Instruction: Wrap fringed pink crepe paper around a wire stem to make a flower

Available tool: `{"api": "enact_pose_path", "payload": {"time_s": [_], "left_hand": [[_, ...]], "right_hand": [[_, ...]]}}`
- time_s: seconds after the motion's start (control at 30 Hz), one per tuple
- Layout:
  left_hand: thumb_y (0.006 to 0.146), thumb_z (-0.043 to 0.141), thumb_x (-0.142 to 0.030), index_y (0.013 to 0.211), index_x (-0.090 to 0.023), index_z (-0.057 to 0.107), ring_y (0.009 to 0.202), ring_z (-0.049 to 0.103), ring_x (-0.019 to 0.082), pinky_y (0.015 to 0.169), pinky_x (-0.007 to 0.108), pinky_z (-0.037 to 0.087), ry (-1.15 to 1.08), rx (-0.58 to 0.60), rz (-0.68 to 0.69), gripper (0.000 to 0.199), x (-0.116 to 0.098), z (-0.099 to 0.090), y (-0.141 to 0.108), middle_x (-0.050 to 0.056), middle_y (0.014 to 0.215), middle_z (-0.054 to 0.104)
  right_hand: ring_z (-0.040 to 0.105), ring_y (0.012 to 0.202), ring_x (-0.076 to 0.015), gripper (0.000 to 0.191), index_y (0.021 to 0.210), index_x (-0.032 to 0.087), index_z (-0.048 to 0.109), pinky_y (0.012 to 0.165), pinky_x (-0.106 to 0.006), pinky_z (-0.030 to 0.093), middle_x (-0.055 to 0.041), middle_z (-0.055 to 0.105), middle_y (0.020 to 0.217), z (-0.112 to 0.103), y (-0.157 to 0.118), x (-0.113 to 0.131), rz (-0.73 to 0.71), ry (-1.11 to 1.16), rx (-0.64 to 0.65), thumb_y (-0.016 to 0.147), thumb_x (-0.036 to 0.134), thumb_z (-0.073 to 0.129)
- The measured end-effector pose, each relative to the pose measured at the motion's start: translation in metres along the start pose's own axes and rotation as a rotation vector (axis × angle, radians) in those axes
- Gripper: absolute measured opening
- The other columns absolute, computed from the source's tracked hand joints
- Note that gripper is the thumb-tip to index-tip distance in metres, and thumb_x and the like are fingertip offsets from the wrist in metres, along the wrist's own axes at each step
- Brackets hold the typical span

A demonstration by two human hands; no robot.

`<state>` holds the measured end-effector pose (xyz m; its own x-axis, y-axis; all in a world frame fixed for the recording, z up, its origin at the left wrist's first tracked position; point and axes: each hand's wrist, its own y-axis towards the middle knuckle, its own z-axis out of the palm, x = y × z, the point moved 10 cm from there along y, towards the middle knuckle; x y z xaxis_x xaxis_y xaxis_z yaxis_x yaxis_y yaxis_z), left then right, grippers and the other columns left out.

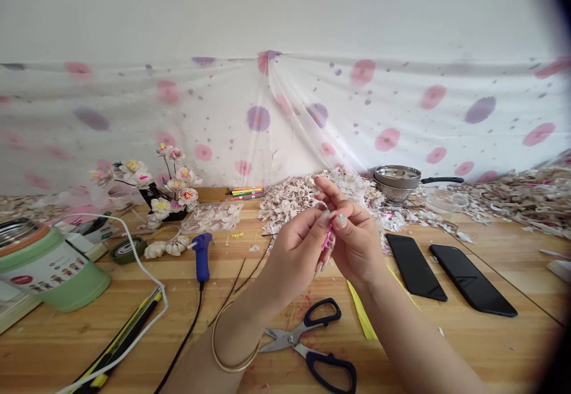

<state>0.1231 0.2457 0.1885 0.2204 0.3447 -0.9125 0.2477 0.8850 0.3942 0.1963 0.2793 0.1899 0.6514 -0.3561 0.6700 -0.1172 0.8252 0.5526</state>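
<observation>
Both hands meet above the middle of the table, fingertips pressed together. My left hand (300, 248), with a gold bangle (217, 355) round its wrist, is closed on a small pink fringed strip (328, 240). My right hand (357, 242) pinches at the upper end of the same strip, its thumb and forefinger closed while other fingers reach upward. Part of the strip is hidden by the fingers. Below the hands lie scissors (291, 340) with dark blue handles, blades spread. Yellow strips (363, 313) lie partly under my right forearm.
A blue glue gun (202, 257) stands left, its cord trailing forward. Further left are flower stems in a black pot (154, 200), a green container (57, 275) and a white cable (163, 299). Pale petals (285, 200) heap behind; two phones (417, 266) and a pan (397, 183) are right.
</observation>
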Motion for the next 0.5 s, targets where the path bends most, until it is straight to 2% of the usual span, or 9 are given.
{"api": "enact_pose_path", "payload": {"time_s": [0.13, 0.23, 0.4, 0.5], "left_hand": [[0.1, 0.05, -0.046, 0.074, -0.018, 0.049, 0.051, 0.04, 0.005, 0.047, 0.018, 0.033, 0.096, -0.054, 0.087, 0.038, -0.004, -0.002, -0.004, -0.006, 0.06, 0.046], [0.099, 0.051, -0.048, 0.072, -0.018, 0.048, 0.051, 0.04, 0.006, 0.046, 0.018, 0.033, 0.043, -0.058, 0.104, 0.04, -0.005, 0.001, -0.005, -0.005, 0.059, 0.045], [0.096, 0.056, -0.051, 0.072, -0.019, 0.047, 0.043, 0.038, 0.005, 0.04, 0.018, 0.028, -0.116, -0.002, 0.006, 0.041, 0.001, 0.009, -0.001, -0.006, 0.055, 0.046], [0.097, 0.054, -0.049, 0.072, -0.019, 0.047, 0.041, 0.037, 0.005, 0.04, 0.019, 0.028, -0.124, 0.014, -0.007, 0.04, 0.001, 0.008, 0.0, -0.007, 0.054, 0.046]], "right_hand": [[0.064, 0.109, -0.0175, 0.012, 0.067, 0.03, 0.078, 0.102, -0.032, 0.049, 0.0016, 0.069, 0.131, 0.006, -0.002, 0.005, -0.027, -0.011, 0.013, 0.071, 0.036, 0.088], [0.062, 0.118, -0.0187, 0.01, 0.072, 0.03, 0.08, 0.104, -0.031, 0.049, 0.0017, 0.066, 0.136, 0.009, -0.004, 0.005, -0.014, -0.005, 0.03, 0.073, 0.038, 0.086], [0.061, 0.123, -0.0163, 0.013, 0.073, 0.032, 0.079, 0.105, -0.027, 0.049, 0.0053, 0.063, 0.14, 0.014, -0.005, 0.003, 0.002, 0.025, 0.085, 0.081, 0.042, 0.079], [0.06, 0.126, -0.0168, 0.013, 0.082, 0.033, 0.081, 0.106, -0.028, 0.048, 0.0048, 0.061, 0.143, 0.013, -0.005, 0.0, 0.015, 0.036, 0.082, 0.083, 0.045, 0.076]]}}
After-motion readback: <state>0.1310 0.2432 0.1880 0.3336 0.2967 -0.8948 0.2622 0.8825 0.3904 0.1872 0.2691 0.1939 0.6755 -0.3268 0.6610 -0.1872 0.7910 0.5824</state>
